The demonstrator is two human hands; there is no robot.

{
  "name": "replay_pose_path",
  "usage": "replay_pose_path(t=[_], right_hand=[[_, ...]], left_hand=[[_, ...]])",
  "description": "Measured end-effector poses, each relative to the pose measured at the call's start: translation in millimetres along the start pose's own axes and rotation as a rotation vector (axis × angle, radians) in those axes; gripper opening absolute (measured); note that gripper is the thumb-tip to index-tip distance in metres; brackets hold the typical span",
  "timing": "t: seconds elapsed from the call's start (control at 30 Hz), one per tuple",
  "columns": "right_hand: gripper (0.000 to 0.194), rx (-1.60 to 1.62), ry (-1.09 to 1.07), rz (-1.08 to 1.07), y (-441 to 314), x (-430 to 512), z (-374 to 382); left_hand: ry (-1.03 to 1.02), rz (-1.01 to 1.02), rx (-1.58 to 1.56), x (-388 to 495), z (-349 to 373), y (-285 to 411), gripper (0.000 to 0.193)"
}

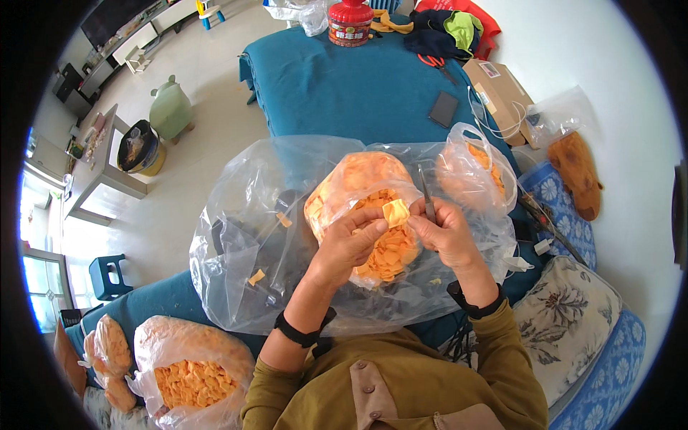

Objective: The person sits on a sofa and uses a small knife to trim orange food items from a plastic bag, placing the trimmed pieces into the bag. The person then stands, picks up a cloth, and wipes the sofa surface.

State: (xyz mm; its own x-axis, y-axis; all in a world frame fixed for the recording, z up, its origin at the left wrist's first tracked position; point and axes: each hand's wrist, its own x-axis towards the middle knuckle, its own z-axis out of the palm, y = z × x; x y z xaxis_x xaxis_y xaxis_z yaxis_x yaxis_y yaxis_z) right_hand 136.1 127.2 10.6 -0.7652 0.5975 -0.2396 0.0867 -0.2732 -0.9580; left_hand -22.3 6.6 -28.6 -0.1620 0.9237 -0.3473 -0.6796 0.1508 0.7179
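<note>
A small yellow-orange square piece (396, 213), padded and soft-looking, is pinched between both hands. My left hand (352, 239) grips its left edge with thumb and fingers. At its right edge is my right hand (442, 228), which also keeps metal tweezers (426, 193) with the tip pointing away from me. Beneath the hands lies an open clear plastic bag (357, 172) full of flat orange pieces (388, 257). It rests on a large clear plastic sheet or bag (236, 215) in front of me.
A tied bag of orange pieces (475, 172) stands at the right. An open bag of puffy orange pieces (196, 382) lies lower left. Beyond are a phone (443, 109), red-handled scissors (431, 61), a red-lidded jar (350, 24) and a cardboard box (497, 97) on or beside the teal cloth (344, 80).
</note>
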Motion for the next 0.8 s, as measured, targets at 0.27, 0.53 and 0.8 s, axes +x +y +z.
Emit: replay_pose_path(t=[0.27, 0.53, 0.8], right_hand=[[0.015, -0.254, -0.078, -0.034, 6.9, -9.0, 13.2], [0.024, -0.451, -0.086, -0.076, 11.6, -23.5, 23.4], [0.024, -0.439, -0.095, -0.088, 4.7, -23.8, 25.4]], left_hand=[[0.145, 0.167, -0.197, 3.0, 10.0, 2.8, 0.015], [0.146, 0.139, -0.305, -0.9, 5.3, 10.6, 0.014], [0.178, 0.132, -0.338, -2.7, 9.6, 13.3, 0.017]])
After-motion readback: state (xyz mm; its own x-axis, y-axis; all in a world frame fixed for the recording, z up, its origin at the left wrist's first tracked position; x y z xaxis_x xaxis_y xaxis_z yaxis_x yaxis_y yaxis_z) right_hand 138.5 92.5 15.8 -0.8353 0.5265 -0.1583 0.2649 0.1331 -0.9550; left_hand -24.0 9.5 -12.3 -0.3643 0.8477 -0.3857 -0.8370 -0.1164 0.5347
